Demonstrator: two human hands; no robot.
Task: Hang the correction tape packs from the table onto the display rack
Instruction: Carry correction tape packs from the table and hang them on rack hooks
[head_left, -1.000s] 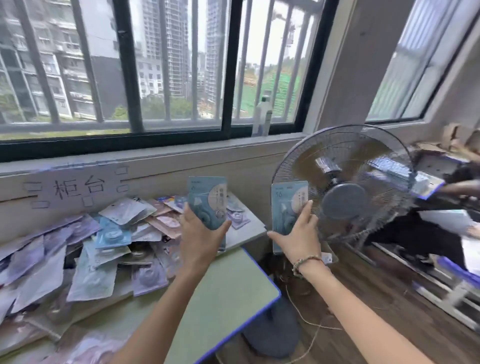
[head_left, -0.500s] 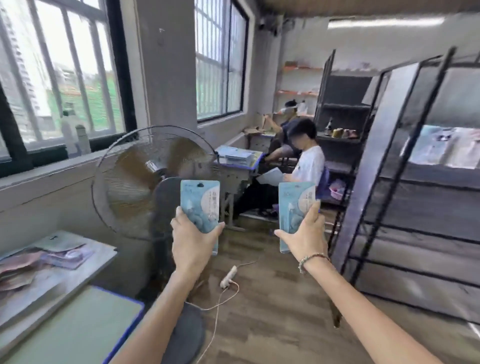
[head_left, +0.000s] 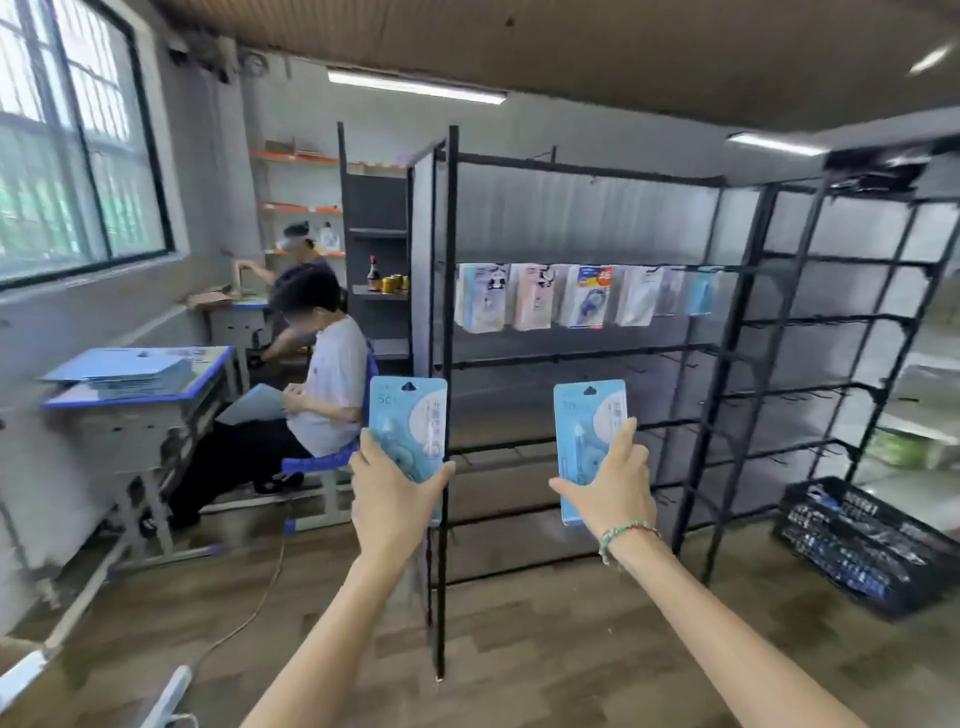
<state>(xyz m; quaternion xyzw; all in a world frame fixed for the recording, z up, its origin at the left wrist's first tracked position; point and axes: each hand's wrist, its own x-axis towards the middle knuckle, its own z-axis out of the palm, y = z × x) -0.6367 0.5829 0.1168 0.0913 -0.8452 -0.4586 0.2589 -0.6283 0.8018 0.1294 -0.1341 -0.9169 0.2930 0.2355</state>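
Observation:
My left hand (head_left: 390, 503) grips a light blue correction tape pack (head_left: 411, 415) upright at chest height. My right hand (head_left: 610, 486) grips a second light blue correction tape pack (head_left: 584, 421) the same way, to the right. Both packs show a black hang hole at the top. Ahead stands the black wire display rack (head_left: 727, 364), still some way beyond my hands. Several packs (head_left: 582, 295) hang in a row on one of its upper bars; the lower bars are bare. The table with the loose packs is out of view.
A seated person (head_left: 322, 384) and another person behind them are at the left, by blue-edged desks (head_left: 140, 384). A black crate (head_left: 862, 545) sits on the floor at the right. A cable (head_left: 244, 618) runs across the wooden floor. A second rack (head_left: 857, 322) adjoins at the right.
My view has swung right, from the table and fan at the window to the display rack. Both hands have kept their packs held up in front of me.

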